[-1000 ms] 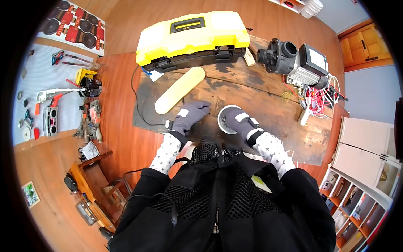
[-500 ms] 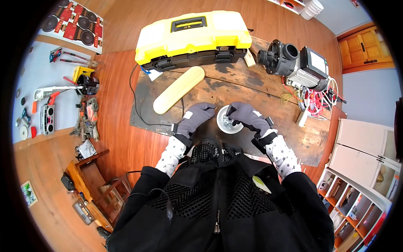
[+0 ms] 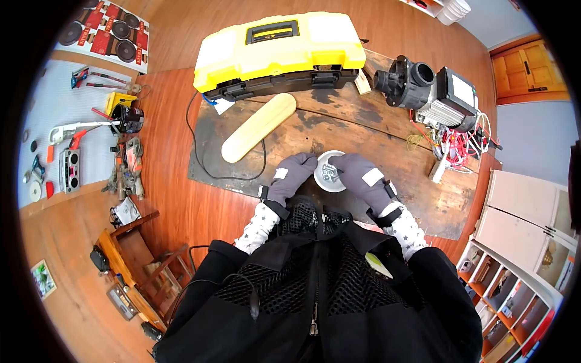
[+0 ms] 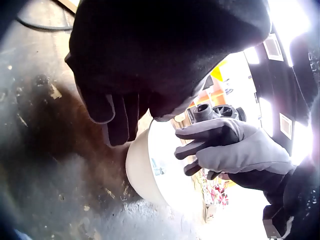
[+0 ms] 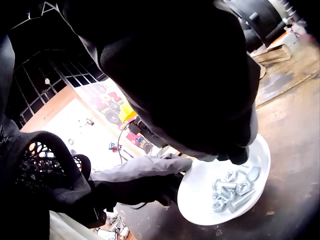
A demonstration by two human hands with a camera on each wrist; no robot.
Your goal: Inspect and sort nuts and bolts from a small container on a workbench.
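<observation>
A small white bowl (image 3: 327, 186) stands on the dark work board, close to the front of the body. Several shiny bolts and nuts (image 5: 231, 191) lie heaped inside it. My gloved left hand (image 3: 293, 176) pinches the bowl's left rim, with fingers outside and the thumb at the edge, as the left wrist view shows. From the right, my gloved right hand (image 3: 363, 177) reaches over the far right rim. Its fingers (image 4: 192, 150) are bent loosely above the bowl, and nothing shows between them.
Behind the bowl lie a pale rounded wooden board (image 3: 259, 128) and a yellow toolbox (image 3: 278, 54). At the right stand a pump with a motor (image 3: 426, 91) and a tangle of red and white wires (image 3: 455, 145). A black cable (image 3: 233, 178) curves across the left side.
My right hand has drawn back from inside the bowl to its right rim, uncovering the bolts. My left hand has moved right to the bowl's left rim.
</observation>
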